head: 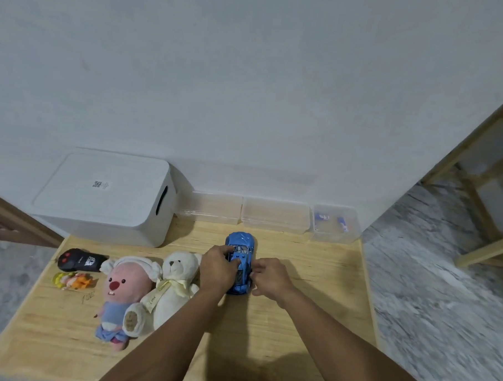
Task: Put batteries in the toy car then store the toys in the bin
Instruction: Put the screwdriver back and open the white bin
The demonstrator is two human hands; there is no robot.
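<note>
Two bare forearms reach forward from the bottom edge over the pale wooden surface [296, 322]. The left hand [218, 271] curls over the left side and roof of the blue toy car [240, 263], its fingers wrapped onto the body. The right hand [269, 276] sits at the car's right rear flank with its fingers bent against it, gripping that side. The car stands on its wheels on the surface, nose pointing away toward the wall.

Just left of the left hand lies a white teddy bear [177, 285] with a pale yellow ribbon, touching a pink plush beaver [124, 297] dressed in blue. Farther left are a small yellow and orange figure [73, 280] and, behind it, a black remote control [78, 260] with red buttons.

At the far left of the surface stands a white storage bin [106, 198] with its lid on and a slot handle in its side. Along the wall to its right sit three clear plastic boxes; the rightmost clear box [335, 224] holds small blue and white items, too blurred to identify.
</note>
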